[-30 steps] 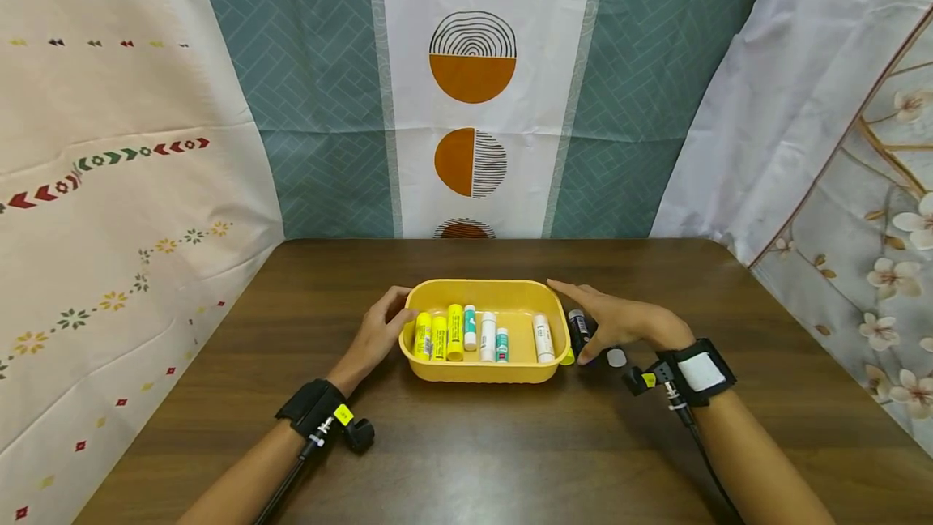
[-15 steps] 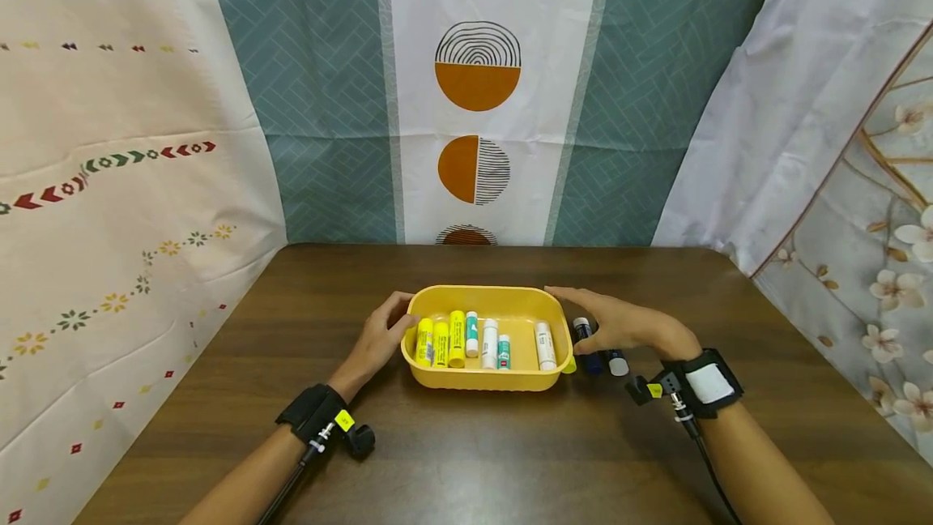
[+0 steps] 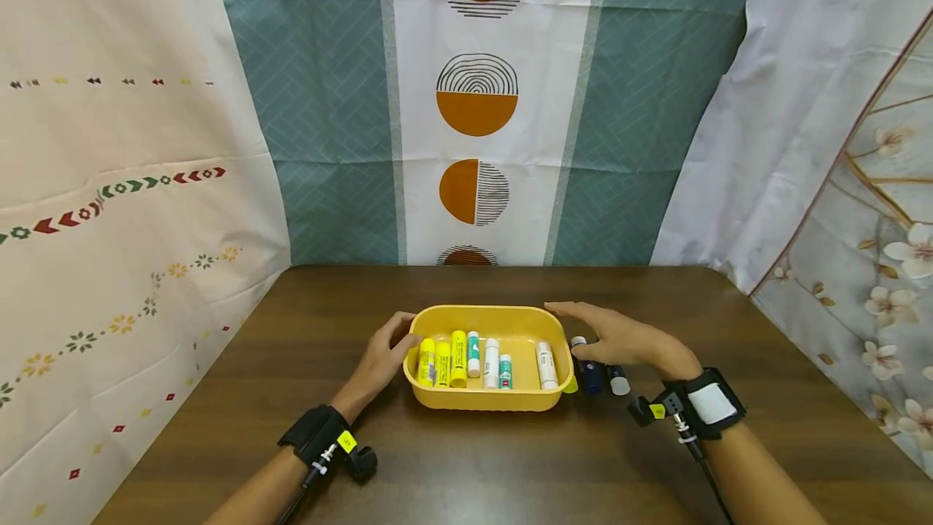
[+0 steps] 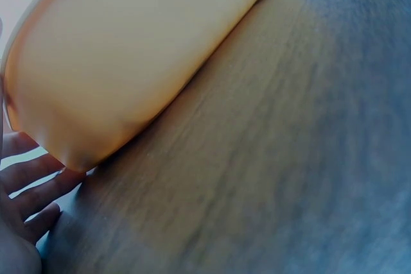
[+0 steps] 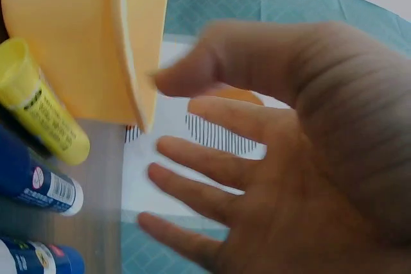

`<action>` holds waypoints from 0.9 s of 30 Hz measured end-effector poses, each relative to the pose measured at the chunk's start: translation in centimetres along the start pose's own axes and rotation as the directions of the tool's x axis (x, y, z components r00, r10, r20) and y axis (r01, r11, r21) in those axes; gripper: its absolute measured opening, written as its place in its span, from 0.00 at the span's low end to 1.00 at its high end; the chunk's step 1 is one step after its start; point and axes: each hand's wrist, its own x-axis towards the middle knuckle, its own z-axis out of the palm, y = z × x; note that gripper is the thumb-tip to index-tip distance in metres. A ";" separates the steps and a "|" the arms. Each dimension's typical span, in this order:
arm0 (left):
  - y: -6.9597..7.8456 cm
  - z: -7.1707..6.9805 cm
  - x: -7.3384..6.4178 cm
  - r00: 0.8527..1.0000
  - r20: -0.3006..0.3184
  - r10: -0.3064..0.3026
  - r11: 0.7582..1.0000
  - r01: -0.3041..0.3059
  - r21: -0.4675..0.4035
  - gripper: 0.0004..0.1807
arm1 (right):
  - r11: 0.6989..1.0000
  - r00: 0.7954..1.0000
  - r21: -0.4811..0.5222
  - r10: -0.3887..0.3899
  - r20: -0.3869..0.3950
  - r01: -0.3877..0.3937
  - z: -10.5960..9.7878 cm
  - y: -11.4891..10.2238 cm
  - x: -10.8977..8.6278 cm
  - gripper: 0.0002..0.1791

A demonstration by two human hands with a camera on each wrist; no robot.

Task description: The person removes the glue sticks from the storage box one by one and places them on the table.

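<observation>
A yellow plastic basket [image 3: 481, 400] sits mid-table with three yellow glue sticks [image 3: 457, 359] standing at its left end. White glue sticks [image 3: 492, 363] and smaller teal-and-white ones [image 3: 505, 371] are also inside. My left hand [image 3: 382, 355] holds the basket's left end, thumb at the rim and fingers against the outer wall. My right hand [image 3: 627, 339] hovers beside the right end, fingers spread and thumb apart from the rim in the right wrist view. Below it, outside the basket, are a yellow glue stick [image 5: 45, 113] and dark blue glue sticks [image 5: 42, 184], partly hidden in the head view.
The brown wooden table [image 3: 466, 468] runs back to a patterned curtain [image 3: 477, 120]. A floral cloth [image 3: 889, 298] hangs on the right and an embroidered one [image 3: 146, 225] on the left. Each wrist wears a black strap with a camera and cable.
The head view has tilted up a little. My right thumb has lifted slightly away from the dark blue glue sticks, which show more now. My left hand stays at the basket's end.
</observation>
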 end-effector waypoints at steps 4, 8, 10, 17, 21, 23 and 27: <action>-0.1 0.1 -0.2 1.000 -0.001 -0.009 1.000 0.009 0.003 0.16 | 1.000 0.992 -0.012 -0.028 -0.125 0.027 0.6 -0.5 0.5 0.32; -0.2 0.1 -0.3 0.999 -0.005 -0.033 0.999 0.033 0.009 0.15 | 0.999 0.978 -0.009 -0.048 -0.202 0.047 1.6 -0.7 1.3 0.29; -0.1 0.2 -0.4 0.999 -0.007 -0.047 0.999 0.047 0.008 0.15 | 0.998 0.975 -0.008 -0.063 -0.211 0.063 2.1 -0.7 1.7 0.29; 0.2 0.3 -0.2 0.999 -0.006 -0.041 0.999 0.041 0.014 0.16 | 0.999 0.992 0.039 -0.020 -0.125 0.025 3.4 -0.8 2.6 0.32; 0.3 0.3 -0.1 0.999 -0.005 -0.040 0.999 0.040 0.005 0.15 | 0.997 0.999 0.072 0.005 -0.035 -0.002 3.9 -0.7 2.9 0.38; 0.3 0.3 -0.2 0.999 -0.005 -0.042 0.999 0.042 0.001 0.15 | 0.996 1.000 0.087 0.003 0.000 -0.003 4.2 -0.6 3.1 0.41; 0.1 0.3 -0.2 0.999 -0.009 -0.036 0.999 0.036 0.011 0.16 | 0.998 1.000 0.065 0.006 0.031 -0.008 5.0 -0.5 3.4 0.41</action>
